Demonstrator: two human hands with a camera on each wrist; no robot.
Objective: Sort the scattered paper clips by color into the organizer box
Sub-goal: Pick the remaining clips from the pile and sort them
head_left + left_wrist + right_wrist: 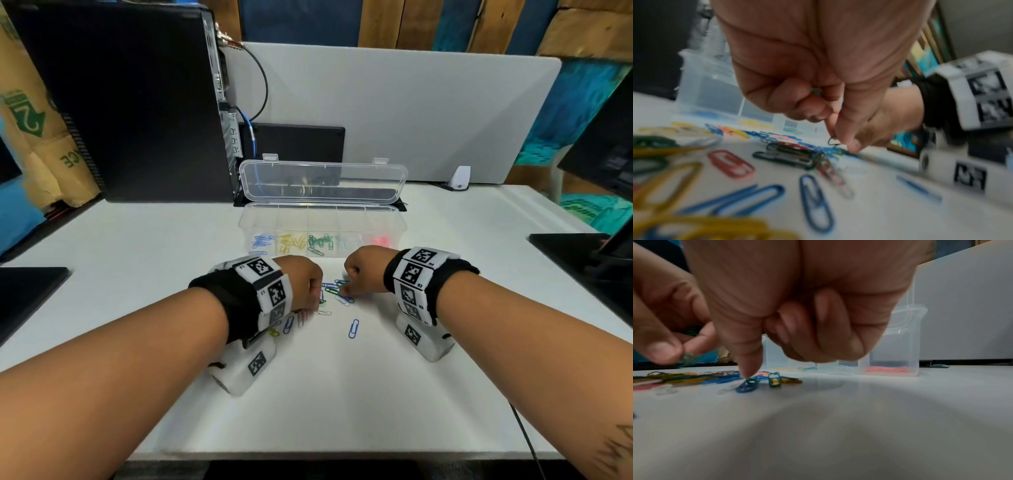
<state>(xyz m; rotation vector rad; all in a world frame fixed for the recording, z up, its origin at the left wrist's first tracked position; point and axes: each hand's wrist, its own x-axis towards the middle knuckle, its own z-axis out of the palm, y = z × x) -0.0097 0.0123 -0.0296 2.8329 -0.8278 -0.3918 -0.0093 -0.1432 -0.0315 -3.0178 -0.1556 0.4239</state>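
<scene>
Scattered paper clips (pixel 337 291) in several colours lie mid-table between my hands; one blue clip (pixel 353 329) lies apart, nearer me. My left hand (pixel 313 301) is curled, with green clips (pixel 817 91) tucked in its palm. Its thumb and forefinger pinch another green clip (pixel 832 141) just above the pile. My right hand (pixel 346 291) has its fingers curled into the palm. One digit (pixel 748 363) points down and touches a green clip (pixel 751 380) lying on a blue one. The clear organizer box (pixel 322 205) stands behind, lid up, holding blue, yellow, green, white and pink clips in separate compartments.
A black computer tower (pixel 137 102) stands at the back left and a grey divider panel (pixel 411 109) runs along the back. A black monitor base (pixel 575 246) sits at the right and a dark flat item (pixel 27 291) at the left edge. White tabletop (pixel 342 394) lies near me.
</scene>
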